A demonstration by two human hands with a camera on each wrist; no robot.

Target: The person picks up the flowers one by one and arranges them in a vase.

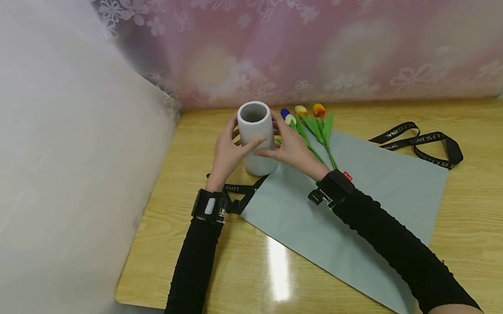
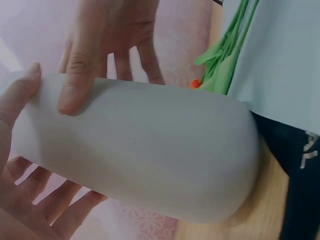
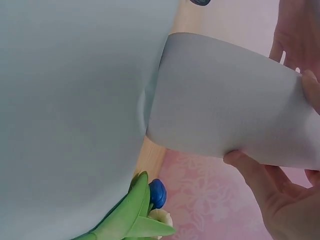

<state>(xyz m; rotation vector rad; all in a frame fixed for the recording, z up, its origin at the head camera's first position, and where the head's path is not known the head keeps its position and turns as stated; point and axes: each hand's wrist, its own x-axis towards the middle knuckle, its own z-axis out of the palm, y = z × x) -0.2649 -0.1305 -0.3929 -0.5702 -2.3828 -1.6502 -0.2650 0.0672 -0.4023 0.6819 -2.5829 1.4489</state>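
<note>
A white cylindrical vase (image 1: 261,165) stands upright near the back of the wooden table, its round mouth facing up. My left hand (image 1: 227,153) holds it from the left and my right hand (image 1: 294,148) from the right. Both thumbs lie across the near side, while the other fingers reach around the sides. In the left wrist view the smooth wall of the vase (image 2: 150,145) shows between the two hands. Its base is beside the edge of a grey-green sheet (image 3: 80,110) in the right wrist view.
Artificial tulips (image 1: 319,110) with green stems lie on the sheet, right of the vase. A black lettered ribbon (image 1: 427,138) loops at the sheet's right corner; more black ribbon (image 1: 238,189) lies at its left corner. A pink floral curtain (image 1: 335,37) hangs behind the table (image 1: 166,262).
</note>
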